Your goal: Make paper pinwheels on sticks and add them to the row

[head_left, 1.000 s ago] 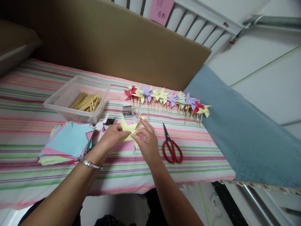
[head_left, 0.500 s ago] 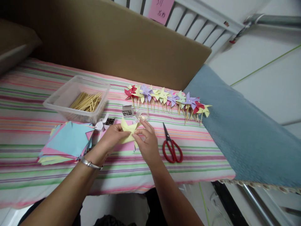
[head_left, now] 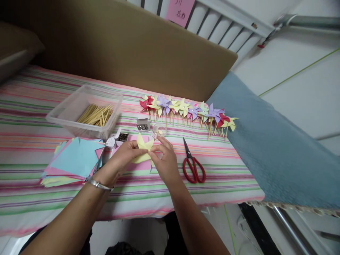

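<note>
A yellow paper pinwheel [head_left: 144, 144] with its corners folded in is held between both my hands, above a pink paper sheet [head_left: 140, 165]. My left hand [head_left: 128, 154] grips its left side, thumb pressed near the centre. From the right, my right hand [head_left: 165, 158] pinches at the middle with thumb and index finger; any small part between those fingertips is hidden. Just beyond lie a small open box of metal pins [head_left: 142, 125], another box of dark pins [head_left: 123, 137] and a round clear dish [head_left: 159, 130] of tiny pieces.
Red-handled scissors [head_left: 193, 166] lie to the right. At left are a stack of coloured paper [head_left: 75, 157] and a plastic tub [head_left: 61, 115] of wooden sticks [head_left: 97, 115]. Finished pinwheels [head_left: 183, 107] line the back, before a brown board [head_left: 127, 46].
The view has shifted slightly. My hands keep hold of the yellow pinwheel at its centre, and its upper flaps look a little more turned toward me.
</note>
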{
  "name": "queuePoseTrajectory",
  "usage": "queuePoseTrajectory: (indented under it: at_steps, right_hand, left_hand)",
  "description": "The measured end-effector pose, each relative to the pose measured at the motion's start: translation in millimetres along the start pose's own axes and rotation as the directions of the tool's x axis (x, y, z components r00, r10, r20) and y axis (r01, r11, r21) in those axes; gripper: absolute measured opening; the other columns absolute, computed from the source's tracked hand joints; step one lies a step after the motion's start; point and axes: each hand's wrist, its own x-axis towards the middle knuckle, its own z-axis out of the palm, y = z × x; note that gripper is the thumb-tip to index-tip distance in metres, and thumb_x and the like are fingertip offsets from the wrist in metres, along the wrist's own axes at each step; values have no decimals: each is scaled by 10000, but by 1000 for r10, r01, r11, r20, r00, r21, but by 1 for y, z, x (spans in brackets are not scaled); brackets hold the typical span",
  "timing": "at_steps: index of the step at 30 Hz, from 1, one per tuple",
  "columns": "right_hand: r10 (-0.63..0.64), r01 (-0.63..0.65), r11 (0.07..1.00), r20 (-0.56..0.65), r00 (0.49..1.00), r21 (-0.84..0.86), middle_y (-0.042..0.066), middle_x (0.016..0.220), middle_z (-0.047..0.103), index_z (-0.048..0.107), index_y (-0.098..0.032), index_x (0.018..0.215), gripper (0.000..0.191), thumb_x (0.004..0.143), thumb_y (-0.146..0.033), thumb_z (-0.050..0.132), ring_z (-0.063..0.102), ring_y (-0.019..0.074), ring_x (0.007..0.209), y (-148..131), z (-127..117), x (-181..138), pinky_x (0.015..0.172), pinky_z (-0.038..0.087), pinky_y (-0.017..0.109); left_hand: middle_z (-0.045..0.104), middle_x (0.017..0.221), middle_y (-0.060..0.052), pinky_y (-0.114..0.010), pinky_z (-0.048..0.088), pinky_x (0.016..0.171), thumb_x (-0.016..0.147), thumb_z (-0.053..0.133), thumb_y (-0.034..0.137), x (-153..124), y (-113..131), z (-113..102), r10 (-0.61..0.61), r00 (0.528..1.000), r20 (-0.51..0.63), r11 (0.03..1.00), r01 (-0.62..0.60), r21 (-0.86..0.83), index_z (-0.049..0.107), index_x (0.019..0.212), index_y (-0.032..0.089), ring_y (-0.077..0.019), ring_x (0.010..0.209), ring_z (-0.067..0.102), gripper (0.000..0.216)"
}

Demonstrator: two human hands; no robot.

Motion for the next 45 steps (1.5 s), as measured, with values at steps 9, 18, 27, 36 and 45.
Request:
queuePoseTrajectory:
  at_steps: [9,18,27,36,45]
  right_hand:
    - [53,-50,996,-47,997,76,97,1271,572,634,-218,710,13,711,-220,646,457,257,1242,-2,0,-1,1059,308,462]
    - [362,-436,656,251,898,616,58,942,706,644,-181,919,308,655,-325,710,644,199,885,5,-1,5,797,489,321]
    - [313,-453,668,330,891,590,-16,659,625,637,-181,702,120,645,-278,679,558,144,642,1,7,3,602,431,252]
    - [328,-453,688,315,891,567,-51,539,522,582,-178,604,134,621,-271,676,417,91,508,0,6,6,489,311,217]
    - [311,-424,711,290,905,561,-26,616,603,618,-175,673,115,638,-260,687,511,114,563,2,9,6,541,391,234]
  left_hand:
    - [676,649,-15,-245,370,564,537,746,237,1,-1,2,0,997,-73,1000,0,8,710,715,140,-128,548,539,206]
    - [655,612,-11,-246,378,559,549,739,240,0,4,-3,39,993,-110,997,-46,-64,693,690,137,-118,530,520,181]
    - [713,739,-42,-255,424,631,567,740,212,-3,-1,7,17,998,-64,996,-22,-82,726,790,136,-144,624,597,236]
    - [729,768,-38,-255,442,632,562,775,251,-2,0,4,5,998,-62,993,-12,-116,739,753,167,-151,638,613,211]
    - [720,734,-34,-258,436,642,533,775,220,-4,3,8,18,995,-102,996,-28,-91,732,762,145,-146,627,603,245]
